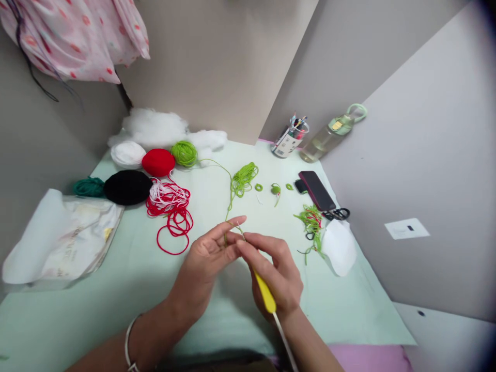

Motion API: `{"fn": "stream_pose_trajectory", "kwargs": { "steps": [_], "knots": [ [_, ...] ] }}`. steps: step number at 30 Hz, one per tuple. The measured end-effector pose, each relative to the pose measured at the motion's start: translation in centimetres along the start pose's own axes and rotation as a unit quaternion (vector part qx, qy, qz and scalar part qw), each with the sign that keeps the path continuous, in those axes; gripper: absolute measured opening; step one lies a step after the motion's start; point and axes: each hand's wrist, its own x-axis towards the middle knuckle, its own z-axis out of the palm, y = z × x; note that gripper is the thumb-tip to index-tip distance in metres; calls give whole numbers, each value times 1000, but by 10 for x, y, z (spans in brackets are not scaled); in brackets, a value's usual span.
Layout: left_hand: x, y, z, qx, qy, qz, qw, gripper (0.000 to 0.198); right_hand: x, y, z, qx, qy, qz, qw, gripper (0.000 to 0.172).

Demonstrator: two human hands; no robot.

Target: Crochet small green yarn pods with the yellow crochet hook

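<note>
My right hand [277, 268] is closed around a crochet hook with a yellow handle [265, 292], its thin metal tip pointing up toward my left fingers. My left hand [209, 258] has green yarn [228, 209] running over its raised index finger, with thumb and other fingers pinched together near the hook tip. Any worked stitches between the fingertips are too small to make out. Beyond my hands the yarn leads to a loose green heap [244, 179] and on to a green yarn ball [184, 154]. Small green crocheted pieces [275, 189] lie to the right of that heap.
Red, white, black and teal yarn balls [127, 187] sit at the left, near white stuffing [155, 128] and tangled red yarn [174, 227]. A plastic bag [77, 237] lies far left. Right are a phone [316, 190], scissors [341, 213], yarn scraps [312, 222], a pen cup [290, 138] and a bottle [329, 137].
</note>
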Motion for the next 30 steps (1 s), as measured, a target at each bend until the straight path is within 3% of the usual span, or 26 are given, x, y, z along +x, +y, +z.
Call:
{"fn": "stream_pose_trajectory", "kwargs": {
  "steps": [2,4,7,9,13,23,30],
  "knots": [
    [3,1,-1,-46,-27,-44,998,41,0,1,-3,15,8,10,1000,40],
    [5,2,-3,-75,-37,-62,995,34,4,2,-6,104,34,81,991,31],
    [6,3,-6,-57,-16,-42,997,24,12,2,-8,232,73,172,954,19],
    [4,2,-6,1,-3,-6,1000,20,14,3,-6,288,65,199,935,17],
    [-1,0,-5,94,-14,47,994,27,12,6,0,304,29,203,930,14],
    [-3,3,-6,83,-17,34,996,29,17,4,-4,377,47,263,887,17],
    [-2,1,-2,55,-29,22,998,36,14,3,-4,355,24,252,900,17]
  ]
}}
